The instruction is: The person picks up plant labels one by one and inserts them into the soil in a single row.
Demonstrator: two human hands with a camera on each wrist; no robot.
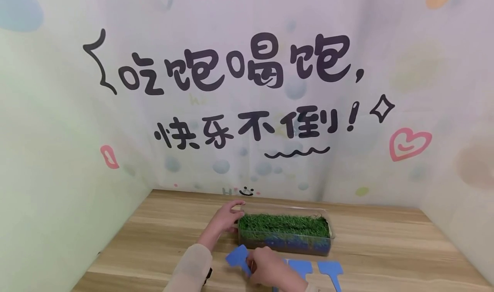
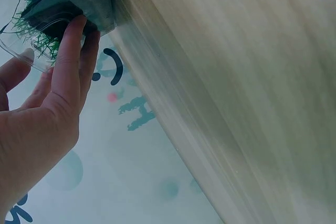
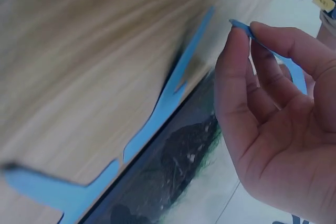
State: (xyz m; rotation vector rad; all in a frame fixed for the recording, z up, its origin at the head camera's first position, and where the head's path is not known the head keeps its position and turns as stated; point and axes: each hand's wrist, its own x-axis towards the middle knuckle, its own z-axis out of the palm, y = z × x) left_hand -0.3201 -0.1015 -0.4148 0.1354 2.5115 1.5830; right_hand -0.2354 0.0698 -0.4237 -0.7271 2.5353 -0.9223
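A clear plastic box [image 1: 285, 245] filled with green grass turf [image 1: 285, 224] stands on the wooden table. My left hand [image 1: 225, 218] holds the box at its left end; in the left wrist view the fingers [image 2: 68, 72] lie against the end wall and the thumb reaches the clear rim. My right hand [image 1: 268, 266], in front of the box, pinches a blue T-shaped plant label [image 1: 237, 256] between thumb and index finger. The label's wide head points left, away from the hand. In the right wrist view the blue label [image 3: 298, 77] passes partly behind the fingers.
Several more blue plant labels [image 1: 330, 267] lie on the table [image 1: 386, 249] in front of the box, some partly hidden by my right hand. A pale printed curtain [image 1: 247, 167] with dark lettering rises behind the table and along its sides.
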